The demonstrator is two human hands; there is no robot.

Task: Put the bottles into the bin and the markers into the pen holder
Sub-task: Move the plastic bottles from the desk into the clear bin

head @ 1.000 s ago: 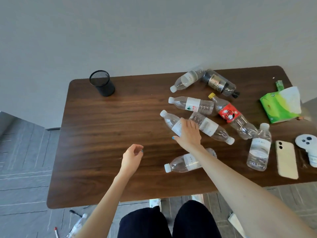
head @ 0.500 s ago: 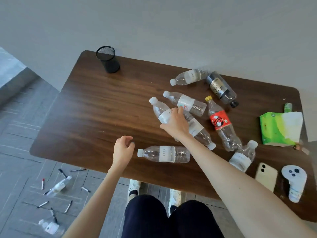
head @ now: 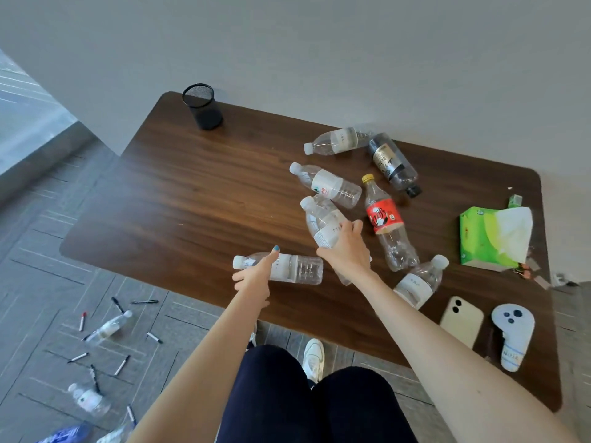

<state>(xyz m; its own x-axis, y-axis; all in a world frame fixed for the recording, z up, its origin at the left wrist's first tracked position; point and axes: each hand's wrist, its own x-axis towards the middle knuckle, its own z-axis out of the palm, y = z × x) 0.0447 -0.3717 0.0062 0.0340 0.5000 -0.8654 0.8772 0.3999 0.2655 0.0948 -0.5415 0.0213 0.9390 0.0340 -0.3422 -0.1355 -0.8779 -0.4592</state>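
Observation:
My right hand [head: 347, 254] is shut around a clear water bottle [head: 321, 219], holding it tilted above the brown table [head: 192, 203]. My left hand [head: 254, 276] rests with fingers apart on the neck end of another clear bottle [head: 299, 268] lying near the table's front edge. Several more bottles lie beyond, among them a red-labelled one [head: 385, 219] and a dark one [head: 391, 163]. A black mesh pen holder [head: 203, 107] stands at the far left corner. Markers [head: 144, 302] and two bottles [head: 108, 327] lie on the floor at left. No bin is in view.
A green tissue pack [head: 479, 238], a pale phone [head: 460, 321] and a white controller [head: 511, 334] sit at the table's right end. My legs and a white shoe [head: 315, 356] are below the front edge. A wall stands behind the table.
My right hand has lifted its bottle off the pile and tilted it up. My left hand has moved forward onto the bottle at the front edge. The view has swung left.

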